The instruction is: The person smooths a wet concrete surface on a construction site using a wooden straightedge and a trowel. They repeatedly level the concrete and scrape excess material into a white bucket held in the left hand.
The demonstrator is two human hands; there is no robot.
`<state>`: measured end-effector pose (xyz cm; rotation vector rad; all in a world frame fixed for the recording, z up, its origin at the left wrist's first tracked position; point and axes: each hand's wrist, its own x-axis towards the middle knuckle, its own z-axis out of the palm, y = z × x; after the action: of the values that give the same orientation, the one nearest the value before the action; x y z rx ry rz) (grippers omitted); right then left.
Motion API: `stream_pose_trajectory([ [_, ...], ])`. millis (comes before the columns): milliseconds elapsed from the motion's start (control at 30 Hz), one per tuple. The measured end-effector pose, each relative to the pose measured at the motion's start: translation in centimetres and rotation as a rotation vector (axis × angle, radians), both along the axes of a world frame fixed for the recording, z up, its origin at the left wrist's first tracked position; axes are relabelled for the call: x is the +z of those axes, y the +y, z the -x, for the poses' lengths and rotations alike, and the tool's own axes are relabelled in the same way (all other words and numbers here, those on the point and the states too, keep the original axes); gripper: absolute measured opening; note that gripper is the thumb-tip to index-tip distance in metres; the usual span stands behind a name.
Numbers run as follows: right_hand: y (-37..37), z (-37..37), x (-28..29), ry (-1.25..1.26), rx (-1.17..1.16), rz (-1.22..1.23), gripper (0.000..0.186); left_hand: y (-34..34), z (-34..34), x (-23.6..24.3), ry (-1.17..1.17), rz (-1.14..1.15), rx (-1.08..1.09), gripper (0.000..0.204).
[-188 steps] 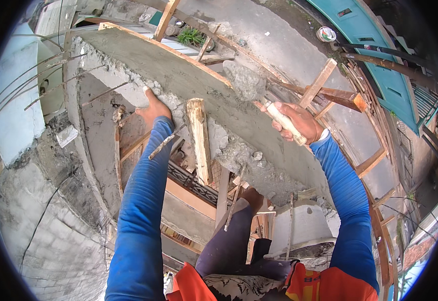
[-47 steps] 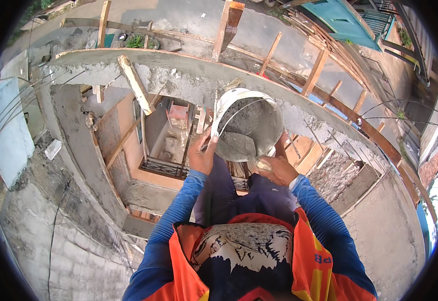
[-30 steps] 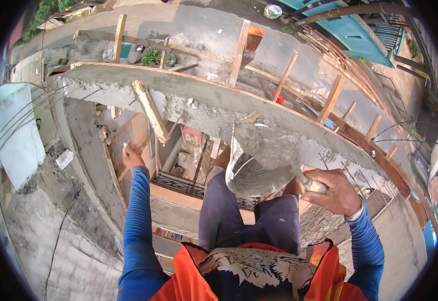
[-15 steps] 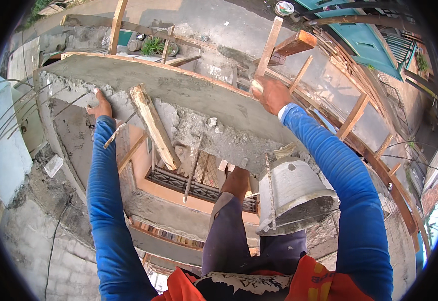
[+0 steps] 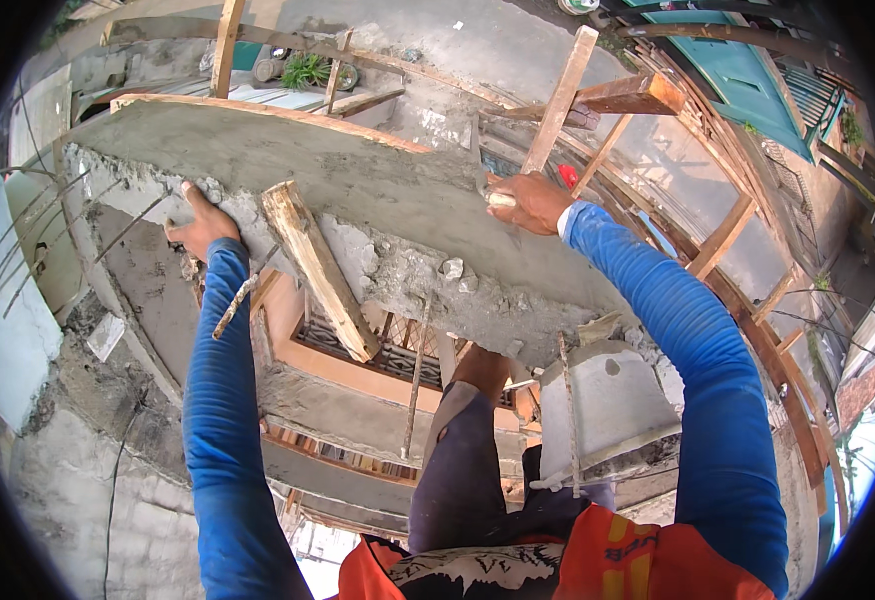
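My right hand (image 5: 532, 203) is closed round the pale handle of a trowel (image 5: 501, 200) over the far side of a narrow concrete ledge (image 5: 287, 137) with a smooth grey top. The trowel's blade is hard to make out against the wet-looking mortar. Thumb and fingers spread, my left hand (image 5: 203, 224) rests against the ledge's rough near edge, left of a wooden post (image 5: 319, 270) that leans on that edge. Below my right forearm sits a mortar-stained bucket (image 5: 607, 400), tipped on its side.
Bare steel bars (image 5: 415, 380) stick out from the ledge towards me, several more at the left. Wooden formwork props (image 5: 562, 100) rise along the far side. Beneath the ledge is a drop, with a metal window grille (image 5: 397, 360) lower down.
My right hand has come nearer and slightly left, from the ledge's far edge onto its top. The view has shifted a little. My left hand keeps to the near edge.
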<state>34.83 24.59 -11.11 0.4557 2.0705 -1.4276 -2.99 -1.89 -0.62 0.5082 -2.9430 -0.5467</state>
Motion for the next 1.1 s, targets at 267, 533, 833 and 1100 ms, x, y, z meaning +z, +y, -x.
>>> stream_pose_trajectory([
  [267, 5.7, 0.5, 5.1, -0.364, -0.190, 0.631, 0.052, 0.2, -0.3, -0.2, 0.020, -0.001, 0.000, 0.107],
  [533, 4.6, 4.8, 5.4, 0.313, -0.758, -0.419, 0.054, 0.0, -0.1, 0.0, 0.023, -0.039, -0.004, 0.105],
  [833, -2.4, 2.6, 1.2, 0.255, -0.329, -0.187, 0.046, 0.7, -0.3, 0.3, -0.041, -0.041, 0.051, 0.107],
  [1100, -2.8, 5.8, -1.2, 0.249, -0.064, -0.007, 0.049, 0.2, -0.1, 0.0, 0.014, -0.028, 0.002, 0.104],
])
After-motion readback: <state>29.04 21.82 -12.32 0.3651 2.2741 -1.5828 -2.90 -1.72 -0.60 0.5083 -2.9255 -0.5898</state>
